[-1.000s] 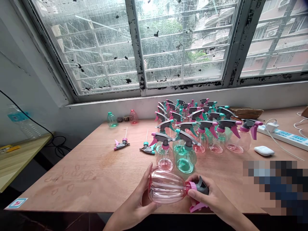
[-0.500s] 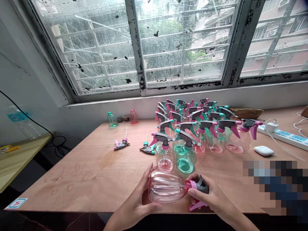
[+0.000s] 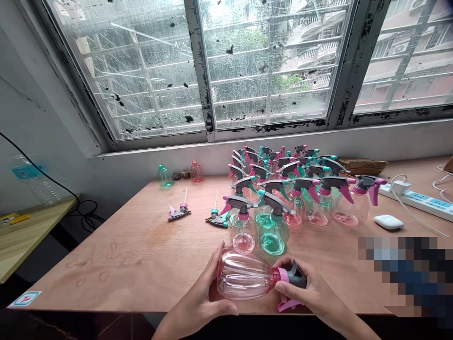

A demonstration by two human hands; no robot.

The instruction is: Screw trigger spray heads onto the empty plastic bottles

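A clear pink spray bottle (image 3: pixel 246 275) lies on its side in the air over the table's front edge, base to the left. My left hand (image 3: pixel 208 293) cups the bottle's base, fingers behind and thumb below. At the neck, my right hand (image 3: pixel 304 285) grips the pink collar and the dark grey spray head (image 3: pixel 296 275); its pink trigger hangs down. Just beyond stand a pink spray bottle (image 3: pixel 243 238) and a green spray bottle (image 3: pixel 273 241), each with its head on.
Several more pink and green spray bottles (image 3: pixel 297 189) crowd behind. Two loose spray heads (image 3: pixel 179 213) lie to the left, with two headless bottles (image 3: pixel 164 177) near the wall. A white case (image 3: pixel 388 222) and power strip (image 3: pixel 424 200) are at right.
The held bottle has shifted very slightly left, and the spray head has turned a little in my right fingers. Everything else on the table stays as it was.
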